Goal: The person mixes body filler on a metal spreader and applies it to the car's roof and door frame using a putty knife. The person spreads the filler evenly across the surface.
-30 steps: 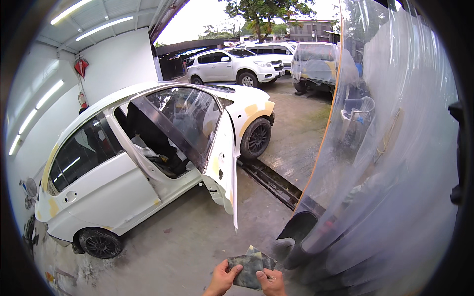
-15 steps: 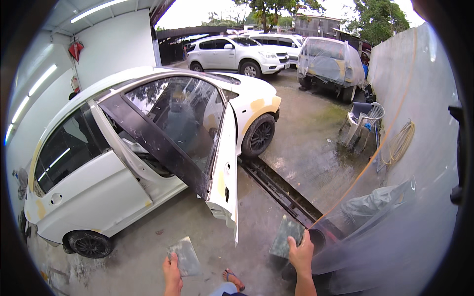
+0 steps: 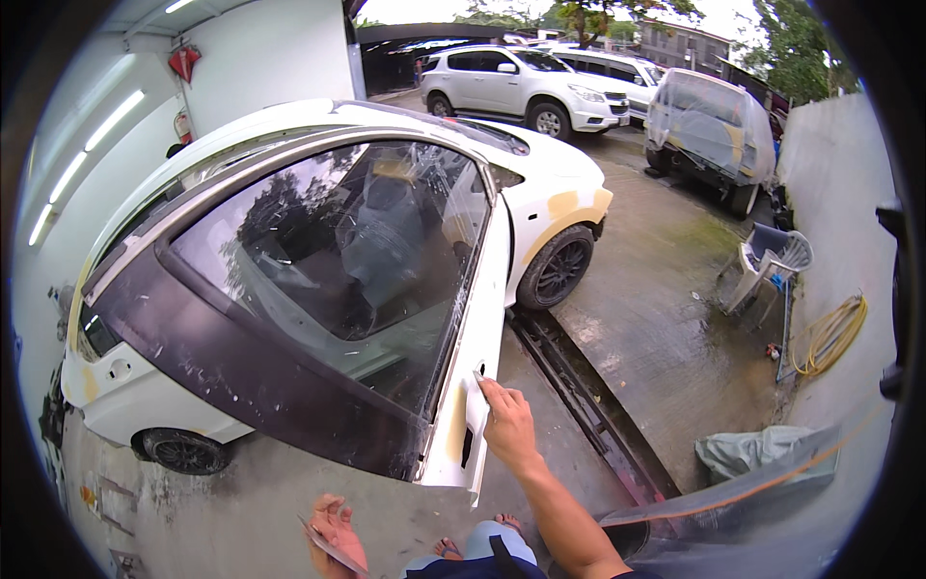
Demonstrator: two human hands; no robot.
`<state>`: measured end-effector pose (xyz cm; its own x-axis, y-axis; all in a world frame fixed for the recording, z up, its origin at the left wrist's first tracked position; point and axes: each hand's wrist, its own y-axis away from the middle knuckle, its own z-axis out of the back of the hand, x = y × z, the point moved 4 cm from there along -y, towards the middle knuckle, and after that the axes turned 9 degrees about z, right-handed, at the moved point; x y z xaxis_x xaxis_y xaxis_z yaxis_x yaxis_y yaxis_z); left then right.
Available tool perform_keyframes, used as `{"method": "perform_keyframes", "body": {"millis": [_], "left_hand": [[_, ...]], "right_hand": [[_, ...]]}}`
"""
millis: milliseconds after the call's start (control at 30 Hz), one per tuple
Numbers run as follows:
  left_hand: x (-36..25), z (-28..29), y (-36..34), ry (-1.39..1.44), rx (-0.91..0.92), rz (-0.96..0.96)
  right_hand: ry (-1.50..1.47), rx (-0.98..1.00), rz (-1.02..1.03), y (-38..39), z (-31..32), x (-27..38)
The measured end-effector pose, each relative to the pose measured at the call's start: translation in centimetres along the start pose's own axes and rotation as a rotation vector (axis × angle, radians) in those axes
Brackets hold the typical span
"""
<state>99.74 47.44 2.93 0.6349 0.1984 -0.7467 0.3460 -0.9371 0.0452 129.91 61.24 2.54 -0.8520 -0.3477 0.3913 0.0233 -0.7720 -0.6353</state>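
Low in the view, my left hand (image 3: 338, 534) is closed on a thin, flat grey plate (image 3: 331, 546), seen nearly edge-on. My right hand (image 3: 507, 425) reaches forward to the white outer skin of the open car door (image 3: 448, 425). Its bent fingertips are at the handle hole, where a thin pale edge shows; what these fingers hold is hard to make out. Yellowish filler marks the door beside the hand. The door's dark inner panel and its dusty window stand between me and the white car (image 3: 569, 154).
A long floor channel (image 3: 598, 405) runs on the right. Beyond it are a plastic chair (image 3: 767, 261), a coiled yellow hose (image 3: 831, 336) and a grey cover (image 3: 752, 452) beside the concrete wall (image 3: 834, 183). Several vehicles stand behind, one wrapped in plastic film (image 3: 709, 125).
My right hand has moved up and left onto the door; its dark flat plate no longer shows plainly. The left plate has turned edge-on. The door now looks larger and closer.
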Motion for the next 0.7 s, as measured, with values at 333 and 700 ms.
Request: {"method": "perform_keyframes", "body": {"millis": [333,700], "left_hand": [[5.8,-6.3,0.2,0.747,0.524,0.241],[6.3,-9.9,0.1,-0.170,-0.101,-0.262]], "right_hand": [[-0.089,0.146,0.061,-3.5,-2.8,-6.3],[-0.180,0.251,0.169,-4.8,-2.9,-9.2]]}}
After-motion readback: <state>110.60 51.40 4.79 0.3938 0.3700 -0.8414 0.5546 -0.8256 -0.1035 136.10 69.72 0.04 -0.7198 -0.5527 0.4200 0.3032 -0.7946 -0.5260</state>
